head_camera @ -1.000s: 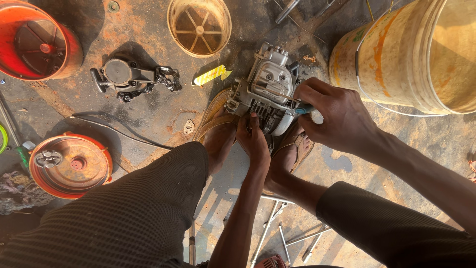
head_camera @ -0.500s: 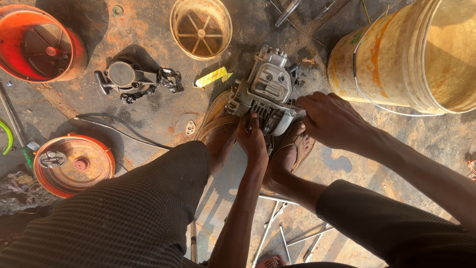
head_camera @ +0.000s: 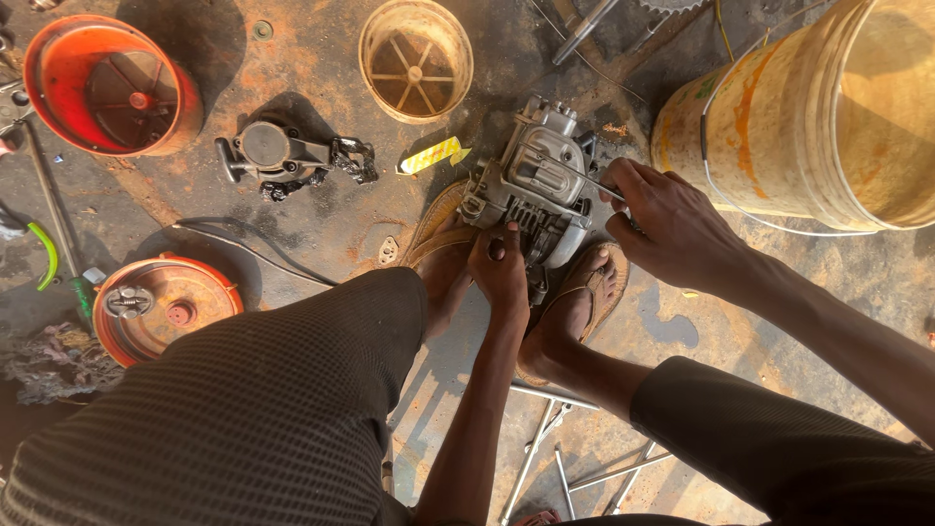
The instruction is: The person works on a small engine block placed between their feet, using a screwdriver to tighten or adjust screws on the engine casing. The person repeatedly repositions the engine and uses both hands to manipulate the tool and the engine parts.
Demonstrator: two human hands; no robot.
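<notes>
A small grey metal engine block [head_camera: 539, 185] stands on the stained concrete floor, wedged between my two sandalled feet. My left hand [head_camera: 501, 270] grips its near lower side and steadies it. My right hand [head_camera: 667, 229] is closed around a thin metal tool [head_camera: 582, 178] whose tip lies across the top of the engine. What kind of tool it is stays hidden inside the fist.
A large yellow bucket [head_camera: 828, 117] stands at right. A tan round cover [head_camera: 416, 58], an orange round housing [head_camera: 107, 88], an orange lid with parts [head_camera: 161, 307], a dark engine part with chain [head_camera: 287, 156] and a yellow strip [head_camera: 431, 155] lie around. Metal rods [head_camera: 550, 438] lie under my legs.
My right hand has shifted a little on the tool at the engine's right side. The left hand keeps its hold on the engine.
</notes>
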